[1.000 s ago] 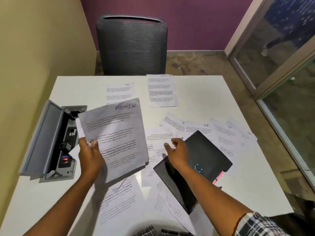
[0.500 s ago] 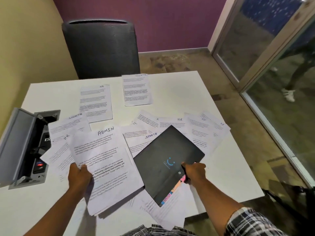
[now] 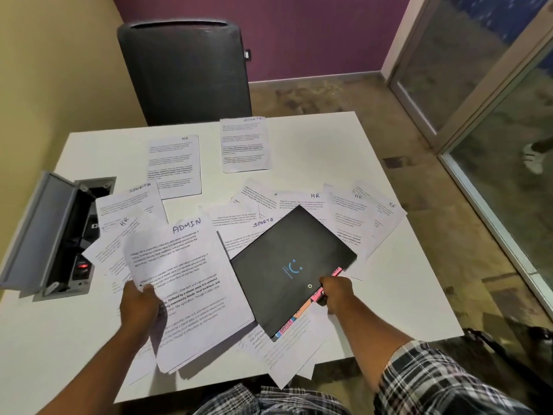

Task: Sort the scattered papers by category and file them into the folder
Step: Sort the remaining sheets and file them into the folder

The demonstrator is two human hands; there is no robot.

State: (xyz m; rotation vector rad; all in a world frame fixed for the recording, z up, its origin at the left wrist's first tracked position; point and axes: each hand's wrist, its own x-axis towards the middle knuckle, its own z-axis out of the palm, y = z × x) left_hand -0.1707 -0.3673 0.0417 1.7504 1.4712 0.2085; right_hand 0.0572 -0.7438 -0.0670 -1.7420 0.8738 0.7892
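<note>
Right hand [image 3: 336, 293] grips folder [image 3: 291, 268] edge

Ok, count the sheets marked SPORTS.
3 visible: one SPORTS sheet at the table's far edge by the chair, one beside the open power box, one poking out above the folder. Overlapped sheets may hide more.
</note>
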